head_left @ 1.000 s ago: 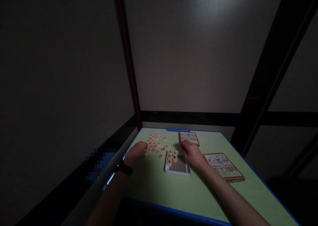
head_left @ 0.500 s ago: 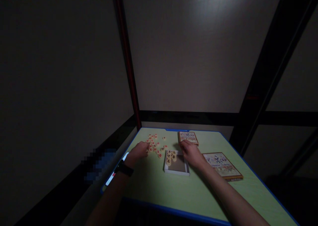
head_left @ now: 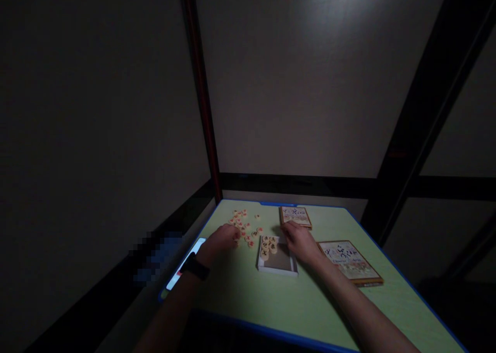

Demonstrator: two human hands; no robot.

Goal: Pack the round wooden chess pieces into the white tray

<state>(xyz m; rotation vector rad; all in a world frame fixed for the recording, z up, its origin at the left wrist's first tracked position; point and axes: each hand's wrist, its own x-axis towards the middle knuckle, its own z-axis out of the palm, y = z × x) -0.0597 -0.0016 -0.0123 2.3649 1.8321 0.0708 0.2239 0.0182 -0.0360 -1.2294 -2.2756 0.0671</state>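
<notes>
My left hand [head_left: 221, 243], with a dark band on its wrist, is at the near left side of a loose spread of round Chinese chess pieces [head_left: 248, 238]. Its fingers are curled together, and whatever they grip is hidden. A shallow white box tray [head_left: 277, 272] lies just to the right, and several chess pieces [head_left: 265, 252] stand in its left part, in two columns. My right hand [head_left: 299, 240] is closed over the tray's far right corner. From here I cannot tell whether its fingertips grip the rim or a piece.
A Chinese chess box [head_left: 297, 216] lies behind my right hand, and a larger one [head_left: 351, 260] lies to its right. A lit phone-like screen [head_left: 185, 265] rests by the left edge of the green, blue-edged table [head_left: 240, 296]. Walls stand behind and left.
My left hand has shifted slightly right and nearer, over the near side of the loose pieces. My right hand stays at the tray's corner. The whole view has shifted a little.
</notes>
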